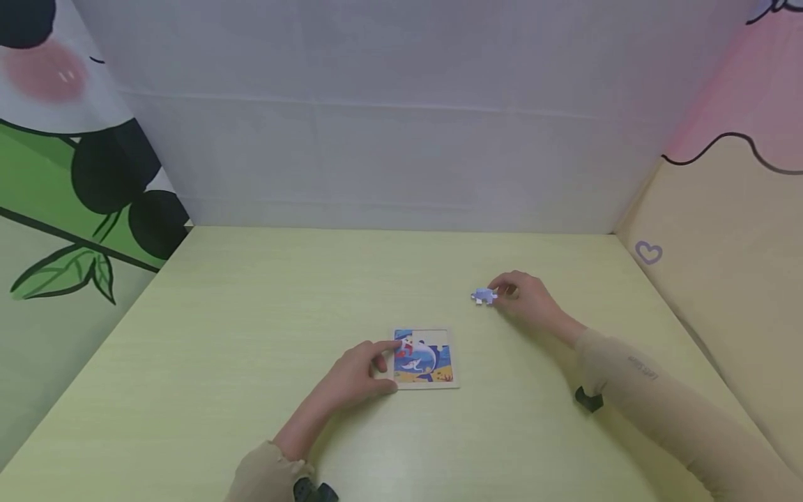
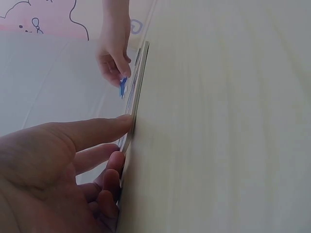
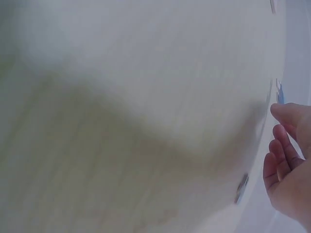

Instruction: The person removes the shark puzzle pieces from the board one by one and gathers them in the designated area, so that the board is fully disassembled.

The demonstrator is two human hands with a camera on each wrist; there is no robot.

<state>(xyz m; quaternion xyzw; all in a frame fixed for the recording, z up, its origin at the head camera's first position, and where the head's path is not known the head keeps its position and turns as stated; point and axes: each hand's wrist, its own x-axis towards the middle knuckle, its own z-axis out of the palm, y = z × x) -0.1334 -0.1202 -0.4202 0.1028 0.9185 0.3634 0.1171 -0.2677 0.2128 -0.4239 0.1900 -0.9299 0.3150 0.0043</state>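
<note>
A small square jigsaw puzzle board (image 1: pixel 456 376) with a sea-animal picture lies on the table. Its upper right area shows pale, bare backing. At its left side my left hand (image 1: pixel 359 376) holds it, index finger over the upper left edge and thumb at the near left corner. The left wrist view shows the puzzle board edge-on (image 2: pixel 138 92) by the thumb. Farther back and to the right, my right hand (image 1: pixel 527 300) pinches a blue-purple puzzle piece (image 1: pixel 484 295) between thumb and index finger. Only a sliver of that puzzle piece (image 3: pixel 280 93) shows in the right wrist view.
The pale wooden table (image 1: pixel 282 293) meets a white cloth-like wall (image 1: pixel 389 160) at the back. Painted panels (image 1: pixel 721 230) stand at both sides. A small dark object (image 3: pixel 241 188), too blurred to identify, appears below the right hand in the right wrist view.
</note>
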